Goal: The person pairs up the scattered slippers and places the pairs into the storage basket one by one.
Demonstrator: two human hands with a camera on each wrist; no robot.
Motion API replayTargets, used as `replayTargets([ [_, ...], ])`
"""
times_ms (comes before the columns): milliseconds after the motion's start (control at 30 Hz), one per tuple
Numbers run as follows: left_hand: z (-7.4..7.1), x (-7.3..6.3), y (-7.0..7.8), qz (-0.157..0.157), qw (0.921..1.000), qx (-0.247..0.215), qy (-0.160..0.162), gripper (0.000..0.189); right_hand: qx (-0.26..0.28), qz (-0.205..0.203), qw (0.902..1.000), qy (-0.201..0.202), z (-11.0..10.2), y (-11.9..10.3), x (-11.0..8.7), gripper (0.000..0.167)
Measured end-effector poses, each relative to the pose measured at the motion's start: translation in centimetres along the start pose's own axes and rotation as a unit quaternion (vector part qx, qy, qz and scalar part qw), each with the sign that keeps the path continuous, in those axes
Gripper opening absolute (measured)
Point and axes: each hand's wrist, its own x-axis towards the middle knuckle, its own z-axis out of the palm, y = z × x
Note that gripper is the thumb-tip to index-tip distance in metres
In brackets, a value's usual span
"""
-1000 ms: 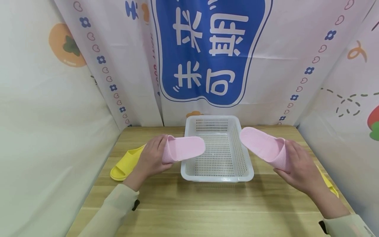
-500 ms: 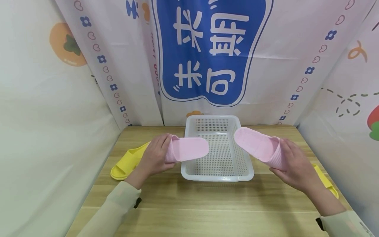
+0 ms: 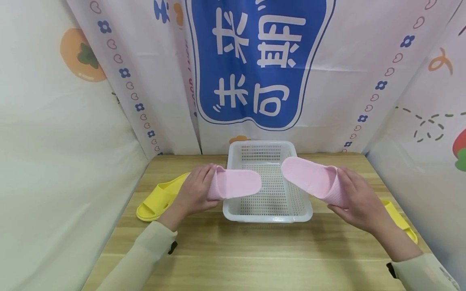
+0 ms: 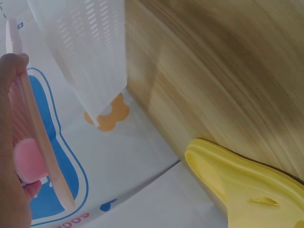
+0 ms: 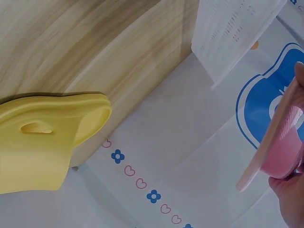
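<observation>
My left hand (image 3: 195, 190) grips a pink slipper (image 3: 240, 184) by its ribbed strap, its sole reaching over the left side of a white perforated basket (image 3: 267, 218). A second pink slipper (image 3: 306, 176) is held by my right hand (image 3: 364, 204), also at the strap, with its far end above the basket's right side. Both slippers are in the air, apart from each other. In the left wrist view the thumb lies along the edge of the pink slipper (image 4: 45, 142). The right wrist view catches only part of the right hand (image 5: 292, 199) around its pink slipper (image 5: 266, 156).
One yellow slipper (image 3: 156, 201) lies on the wooden table (image 3: 255, 258) at the left, partly behind the left arm. Another yellow slipper (image 3: 400, 222) lies near the right edge, partly hidden by the right arm. Printed cloth walls (image 3: 327, 101) enclose the table's back and sides.
Both hands have moved inward with the pink slippers, the left one to the right and the right one to the left. The basket and yellow slippers have stayed in place.
</observation>
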Motion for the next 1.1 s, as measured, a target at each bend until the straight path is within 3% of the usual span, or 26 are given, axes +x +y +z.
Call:
replayTargets([
  [333,0.1,0.9,0.6,0.004,0.9996,0.004,-0.028,0.104,-0.004,-0.001,0.9998,-0.02,0.3,-0.3,0.4,0.093],
  [567,0.2,1.5,1.0,0.024,0.9996,0.009,-0.013,0.104,-0.004,-0.015,0.9997,-0.018,0.3,-0.6,0.9,0.09],
  [1100,0.1,2.3,1.7,0.034,0.9992,0.017,-0.009,0.103,-0.019,-0.055,0.9983,0.002,0.5,-1.4,1.6,0.081],
])
